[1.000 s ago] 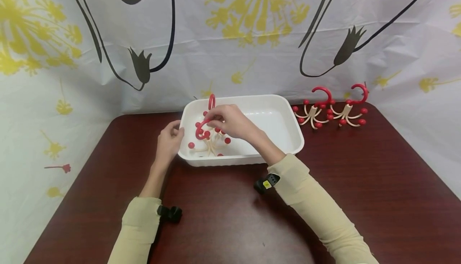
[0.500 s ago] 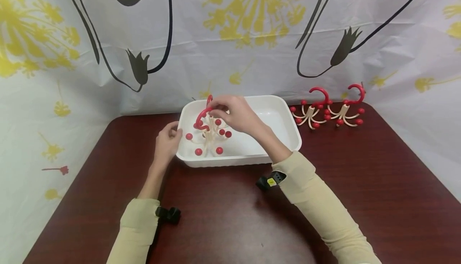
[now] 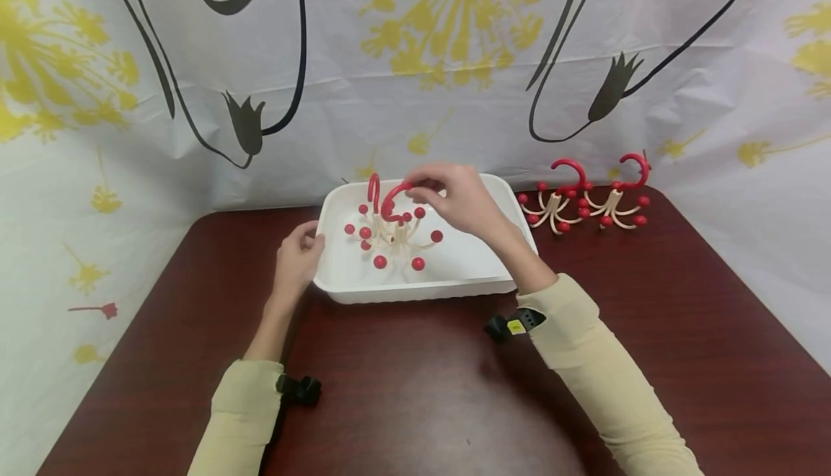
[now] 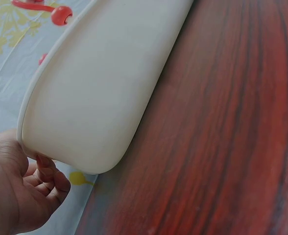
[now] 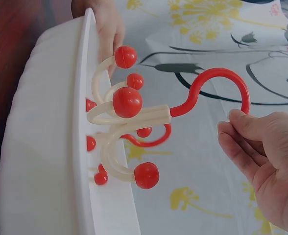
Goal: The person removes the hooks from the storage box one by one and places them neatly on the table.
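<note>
My right hand (image 3: 462, 198) pinches the tip of a red hook between thumb and fingers. The hook tops a cream hanger (image 5: 146, 115) with several curved arms ending in red balls. In the right wrist view the hanger overlaps the tray's rim, its arms spread toward the tray. A second hanger (image 3: 374, 193) of the same kind stands in the left part of the white tray (image 3: 422, 293), partly hidden behind the held one. My left hand (image 3: 296, 263) grips the tray's left end; in the left wrist view its curled fingers (image 4: 46, 171) are under the rim.
Two more hangers, one (image 3: 553, 206) beside the tray and another (image 3: 613, 205) farther right, stand at the back of the dark red wooden table (image 3: 402, 389). A white sheet (image 3: 402, 115) with a flower print hangs behind the table.
My right hand has lifted the hanger slightly and moved it right, away from the second hanger. The left hand keeps its grip on the tray's end.
</note>
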`<state>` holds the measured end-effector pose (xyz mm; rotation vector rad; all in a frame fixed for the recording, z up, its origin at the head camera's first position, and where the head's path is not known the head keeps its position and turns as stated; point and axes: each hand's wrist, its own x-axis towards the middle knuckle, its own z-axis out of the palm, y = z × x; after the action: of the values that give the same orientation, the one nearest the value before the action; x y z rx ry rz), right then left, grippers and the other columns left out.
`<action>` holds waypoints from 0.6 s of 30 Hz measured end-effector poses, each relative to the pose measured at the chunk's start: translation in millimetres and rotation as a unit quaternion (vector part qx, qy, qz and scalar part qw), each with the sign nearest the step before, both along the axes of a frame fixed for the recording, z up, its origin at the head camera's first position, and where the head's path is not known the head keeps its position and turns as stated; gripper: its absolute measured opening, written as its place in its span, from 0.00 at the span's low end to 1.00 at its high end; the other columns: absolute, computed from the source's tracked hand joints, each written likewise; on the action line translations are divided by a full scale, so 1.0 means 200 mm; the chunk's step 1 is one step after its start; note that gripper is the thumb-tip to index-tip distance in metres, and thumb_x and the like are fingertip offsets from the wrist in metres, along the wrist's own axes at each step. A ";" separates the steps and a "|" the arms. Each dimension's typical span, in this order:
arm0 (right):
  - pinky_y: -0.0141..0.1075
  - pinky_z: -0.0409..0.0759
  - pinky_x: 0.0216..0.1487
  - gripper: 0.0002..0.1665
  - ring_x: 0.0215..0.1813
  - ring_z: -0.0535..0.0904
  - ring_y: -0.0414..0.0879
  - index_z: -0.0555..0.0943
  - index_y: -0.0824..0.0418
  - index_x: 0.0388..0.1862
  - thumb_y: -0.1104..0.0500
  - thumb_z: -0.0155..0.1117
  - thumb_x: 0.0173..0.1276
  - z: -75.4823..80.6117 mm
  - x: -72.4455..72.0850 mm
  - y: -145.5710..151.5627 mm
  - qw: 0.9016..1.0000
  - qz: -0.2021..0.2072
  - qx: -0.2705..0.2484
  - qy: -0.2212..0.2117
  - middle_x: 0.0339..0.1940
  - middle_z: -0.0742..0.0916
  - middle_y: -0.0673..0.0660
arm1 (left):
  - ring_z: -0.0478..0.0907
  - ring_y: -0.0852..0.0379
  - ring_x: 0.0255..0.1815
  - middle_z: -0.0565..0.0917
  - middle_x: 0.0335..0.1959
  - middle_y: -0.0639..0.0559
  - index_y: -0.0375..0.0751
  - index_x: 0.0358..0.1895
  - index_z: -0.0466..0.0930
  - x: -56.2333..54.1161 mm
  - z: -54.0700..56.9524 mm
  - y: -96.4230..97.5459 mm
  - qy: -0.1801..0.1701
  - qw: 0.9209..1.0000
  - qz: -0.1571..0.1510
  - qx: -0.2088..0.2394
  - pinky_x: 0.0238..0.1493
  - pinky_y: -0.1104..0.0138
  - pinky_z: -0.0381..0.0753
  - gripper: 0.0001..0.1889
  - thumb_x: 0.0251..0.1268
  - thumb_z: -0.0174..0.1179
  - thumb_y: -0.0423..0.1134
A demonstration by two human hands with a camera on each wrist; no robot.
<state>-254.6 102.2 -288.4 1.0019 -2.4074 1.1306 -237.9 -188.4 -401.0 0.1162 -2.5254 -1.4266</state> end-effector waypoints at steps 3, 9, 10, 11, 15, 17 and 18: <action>0.38 0.80 0.42 0.08 0.38 0.86 0.42 0.88 0.62 0.45 0.62 0.70 0.68 0.01 0.00 0.06 1.000 -0.020 0.003 0.008 0.39 0.90 0.54 | 0.82 0.43 0.40 0.84 0.42 0.34 0.35 0.68 0.74 0.01 0.00 0.00 -0.001 1.000 0.002 0.000 0.37 0.68 0.77 0.22 0.78 0.52 0.40; 0.37 0.80 0.41 0.08 0.37 0.87 0.41 0.89 0.61 0.45 0.61 0.71 0.68 0.04 0.01 0.21 0.998 -0.064 -0.002 0.028 0.38 0.90 0.53 | 0.82 0.43 0.38 0.84 0.41 0.34 0.35 0.68 0.74 0.01 -0.01 -0.02 0.001 1.000 0.006 -0.003 0.35 0.68 0.77 0.22 0.77 0.52 0.41; 0.36 0.80 0.41 0.08 0.37 0.87 0.41 0.89 0.60 0.45 0.61 0.71 0.68 0.05 0.01 0.23 0.997 -0.072 -0.002 0.030 0.38 0.91 0.53 | 0.82 0.43 0.38 0.84 0.41 0.34 0.35 0.68 0.73 0.01 -0.01 -0.02 0.001 1.000 0.006 -0.004 0.35 0.68 0.77 0.22 0.77 0.52 0.41; 0.34 0.80 0.41 0.08 0.37 0.88 0.42 0.89 0.60 0.45 0.61 0.71 0.67 0.05 0.01 0.25 0.996 -0.078 -0.002 0.033 0.38 0.91 0.53 | 0.82 0.43 0.38 0.84 0.41 0.35 0.35 0.68 0.73 0.01 -0.01 -0.02 0.001 1.000 0.006 -0.004 0.35 0.67 0.77 0.22 0.77 0.52 0.41; 0.27 0.78 0.40 0.09 0.37 0.88 0.42 0.89 0.60 0.45 0.62 0.72 0.67 0.06 0.01 0.36 0.994 -0.103 -0.005 0.040 0.38 0.91 0.53 | 0.82 0.43 0.38 0.84 0.41 0.35 0.36 0.68 0.74 0.01 -0.01 -0.01 -0.001 1.000 0.006 -0.001 0.36 0.65 0.77 0.22 0.77 0.52 0.41; 0.25 0.77 0.39 0.09 0.36 0.88 0.40 0.89 0.60 0.45 0.62 0.72 0.67 0.06 0.02 0.41 0.992 -0.116 -0.007 0.044 0.38 0.91 0.53 | 0.81 0.43 0.38 0.84 0.41 0.35 0.36 0.68 0.74 0.00 -0.01 -0.01 -0.003 1.000 0.003 0.000 0.36 0.65 0.77 0.22 0.77 0.52 0.42; 0.24 0.77 0.38 0.09 0.36 0.87 0.38 0.89 0.60 0.45 0.62 0.72 0.67 0.06 0.02 0.44 0.991 -0.124 -0.006 0.044 0.38 0.91 0.53 | 0.81 0.43 0.38 0.84 0.41 0.35 0.36 0.68 0.74 0.00 -0.01 -0.01 -0.005 1.000 0.003 -0.001 0.37 0.65 0.77 0.22 0.77 0.52 0.42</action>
<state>-250.7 190.1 -276.7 0.7094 -2.3725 0.9903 -237.7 -189.5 -403.1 0.1292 -2.5322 -1.4245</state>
